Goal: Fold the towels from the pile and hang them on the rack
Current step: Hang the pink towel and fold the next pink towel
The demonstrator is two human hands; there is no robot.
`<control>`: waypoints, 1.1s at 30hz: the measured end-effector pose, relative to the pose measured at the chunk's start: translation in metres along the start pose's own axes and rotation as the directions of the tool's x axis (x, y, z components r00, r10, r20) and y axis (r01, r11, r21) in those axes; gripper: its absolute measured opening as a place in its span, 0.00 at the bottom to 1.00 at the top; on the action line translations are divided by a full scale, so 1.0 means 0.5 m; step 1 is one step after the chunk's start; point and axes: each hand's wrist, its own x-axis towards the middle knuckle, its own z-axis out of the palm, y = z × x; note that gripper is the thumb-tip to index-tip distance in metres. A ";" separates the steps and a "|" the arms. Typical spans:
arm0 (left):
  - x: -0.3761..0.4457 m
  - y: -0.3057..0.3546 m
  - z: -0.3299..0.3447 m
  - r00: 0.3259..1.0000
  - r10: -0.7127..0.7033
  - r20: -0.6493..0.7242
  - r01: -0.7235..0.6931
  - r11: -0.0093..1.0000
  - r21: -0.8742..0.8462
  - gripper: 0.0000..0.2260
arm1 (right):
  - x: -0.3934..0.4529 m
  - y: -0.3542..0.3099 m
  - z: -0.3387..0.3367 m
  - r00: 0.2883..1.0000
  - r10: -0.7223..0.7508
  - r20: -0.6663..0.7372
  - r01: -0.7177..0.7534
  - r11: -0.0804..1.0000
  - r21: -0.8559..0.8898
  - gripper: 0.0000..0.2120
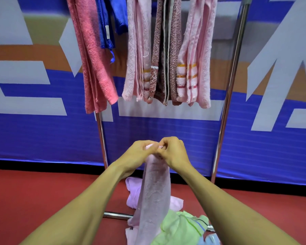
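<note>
A pale pink towel [153,190] hangs down lengthwise from both of my hands. My left hand [140,152] and my right hand [174,151] pinch its top edge side by side, fingers curled, in front of the rack. The towel's lower end trails into the pile [180,227] on the floor, where a light green towel and a lilac towel [133,191] lie. The metal rack [226,106] stands ahead with several folded towels over its top: a coral one [94,64], a blue one [106,23], pink ones [138,59] and a speckled brown one [166,59].
A blue, white and orange banner wall [42,129] stands right behind the rack. The floor [34,191] is red. The rack's base bar [117,215] lies across the floor beside the pile. A pale blue item [210,240] peeks out at the bottom edge.
</note>
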 end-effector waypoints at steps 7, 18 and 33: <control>0.000 -0.014 -0.026 0.996 0.075 -0.056 -0.060 0.972 0.227 0.12 | 0.004 0.009 -0.010 0.981 -0.143 0.129 0.160 0.978 -0.135 0.14; -0.002 -0.018 -0.119 0.967 0.108 -0.233 -0.004 0.913 0.408 0.15 | 0.007 0.058 -0.056 0.971 0.102 0.214 0.020 0.865 -0.501 0.20; -0.009 0.000 -0.123 0.825 0.224 -0.519 -0.019 0.929 0.370 0.06 | 0.028 0.030 -0.092 0.995 -0.063 -0.080 0.070 0.993 0.091 0.03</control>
